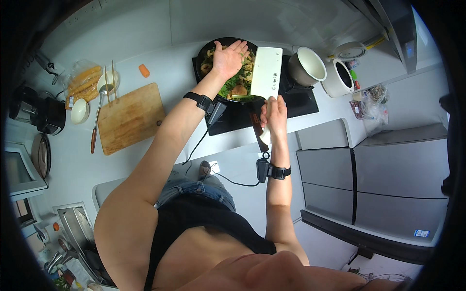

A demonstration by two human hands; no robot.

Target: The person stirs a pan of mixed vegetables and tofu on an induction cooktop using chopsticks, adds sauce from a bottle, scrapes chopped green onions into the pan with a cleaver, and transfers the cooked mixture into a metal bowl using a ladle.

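Note:
My right hand (275,115) grips the pale handle of a white-bladed cleaver (267,71). The blade lies flat to the view at the right rim of a black pan (199,69), with small green bits stuck on it. In the pan is a mix of leafy greens (228,84) and pale and brown cooked pieces. Above the pan's far side, my left hand (229,60) is turned palm up with its fingers spread, a few green bits on them. The pan's brown-and-black handle (256,125) points toward me, below the cleaver and partly hidden by my right hand.
The pan sits on a black cooktop (233,122); a pot (306,67) stands right of it, beside a white rice cooker (335,78). Leftward are a wooden cutting board (129,118), a carrot piece (144,71), a ladle (95,127), white bowls (80,111) and a blender (38,111).

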